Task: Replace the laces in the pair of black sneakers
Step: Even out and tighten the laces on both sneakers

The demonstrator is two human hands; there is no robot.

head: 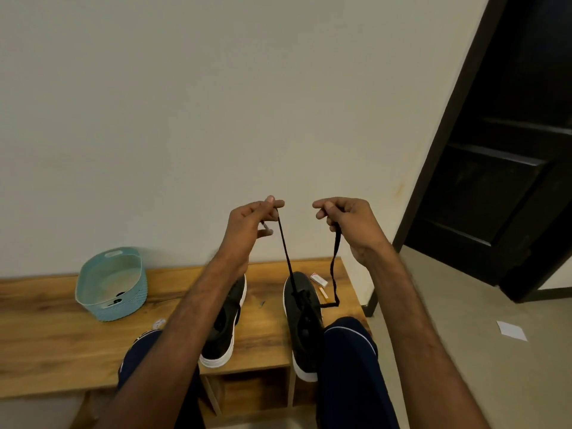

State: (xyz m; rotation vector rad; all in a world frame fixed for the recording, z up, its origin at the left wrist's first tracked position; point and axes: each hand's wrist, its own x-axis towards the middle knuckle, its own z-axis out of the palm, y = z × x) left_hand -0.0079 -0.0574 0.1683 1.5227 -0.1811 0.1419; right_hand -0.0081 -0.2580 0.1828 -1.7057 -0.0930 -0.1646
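Two black sneakers with white soles stand on a low wooden bench (pixel 46 329). The left sneaker (pixel 227 326) is partly hidden behind my left forearm. The right sneaker (pixel 301 317) has a black lace (pixel 286 258) running up out of its eyelets. My left hand (pixel 250 221) pinches one end of that lace, raised high above the shoes. My right hand (pixel 346 221) pinches the other end, which loops down past the shoe's right side. Both strands hang fairly taut between hands and shoe.
A light blue basket (pixel 113 286) with something dark inside sits on the bench's left part. A small white box (pixel 318 279) and an orange-white strip (pixel 323 293) lie beside the right sneaker. My knees in dark trousers are below. A dark door (pixel 495 150) stands at right; paper (pixel 512 330) lies on the floor.
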